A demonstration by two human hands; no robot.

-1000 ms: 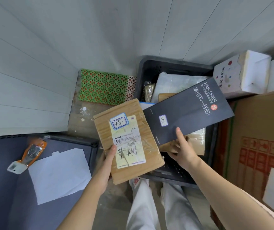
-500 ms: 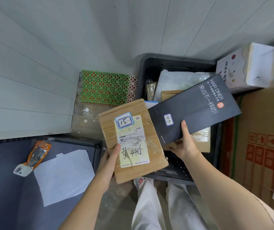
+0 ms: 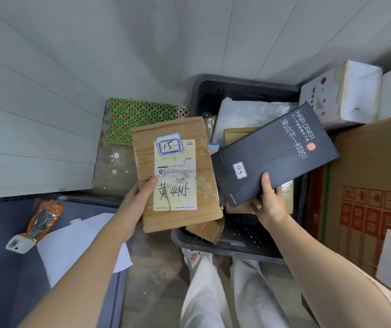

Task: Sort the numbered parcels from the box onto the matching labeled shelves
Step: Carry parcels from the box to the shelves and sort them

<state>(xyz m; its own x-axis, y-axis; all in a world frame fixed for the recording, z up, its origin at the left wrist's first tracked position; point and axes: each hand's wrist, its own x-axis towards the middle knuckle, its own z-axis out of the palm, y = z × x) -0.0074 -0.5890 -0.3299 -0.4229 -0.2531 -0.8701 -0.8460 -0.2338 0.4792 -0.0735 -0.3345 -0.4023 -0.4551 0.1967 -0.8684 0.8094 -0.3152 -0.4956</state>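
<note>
My left hand point(image 3: 135, 204) grips a flat brown cardboard parcel point(image 3: 201, 166) by its lower left edge, thumb on top; its label reads 15. My right hand point(image 3: 269, 204) holds a long dark hair-drier box point(image 3: 275, 152) by its near end, thumb on the top face; its sticker reads 03. Both parcels are held up over the near side of a black plastic crate point(image 3: 241, 242) on the floor. In the crate lie a white plastic bag parcel point(image 3: 244, 112) and brown cardboard parcels point(image 3: 206, 229), partly hidden by the held ones.
A green lattice mat point(image 3: 140, 117) lies against the white panelled wall. A white dotted box point(image 3: 338, 93) sits on a large brown carton point(image 3: 374, 185) at right. At left, a dark bin point(image 3: 5, 280) holds a white sheet and an orange pouch point(image 3: 40, 218). My legs stand below the crate.
Both parcels have shifted slightly right and upward in view as my head moved. My hands keep the same hold on them.
</note>
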